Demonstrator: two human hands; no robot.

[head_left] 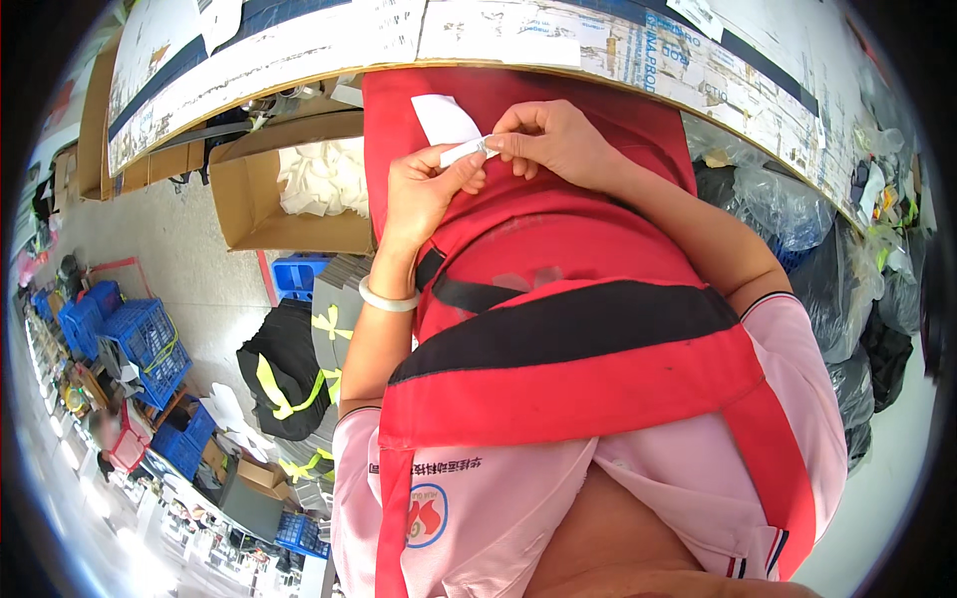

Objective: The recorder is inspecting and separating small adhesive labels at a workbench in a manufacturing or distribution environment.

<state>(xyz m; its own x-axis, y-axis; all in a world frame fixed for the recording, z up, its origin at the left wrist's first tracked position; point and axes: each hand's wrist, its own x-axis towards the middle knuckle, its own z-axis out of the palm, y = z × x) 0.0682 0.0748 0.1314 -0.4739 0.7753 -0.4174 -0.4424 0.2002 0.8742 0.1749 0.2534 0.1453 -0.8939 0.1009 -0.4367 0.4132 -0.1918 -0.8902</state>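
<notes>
In front of my red apron (588, 239), both hands meet over a small white strip (462, 152) with dark marks near one end. My left hand (424, 194) pinches it between thumb and fingers. At its other end, my right hand (553, 145) grips the strip with thumb and forefinger. A larger white paper piece (446, 120) sticks up just beyond my left fingers, against the red cloth. Whether this paper joins the strip is hidden by my fingers.
A worktop covered in worn printed cardboard (558, 45) spans the far side. To the left stands an open carton (244, 204) of cream-coloured pieces (324, 177). Black bundles with yellow ties (284, 374) and blue crates (150, 344) lie further left. Plastic bags (783, 209) crowd the right.
</notes>
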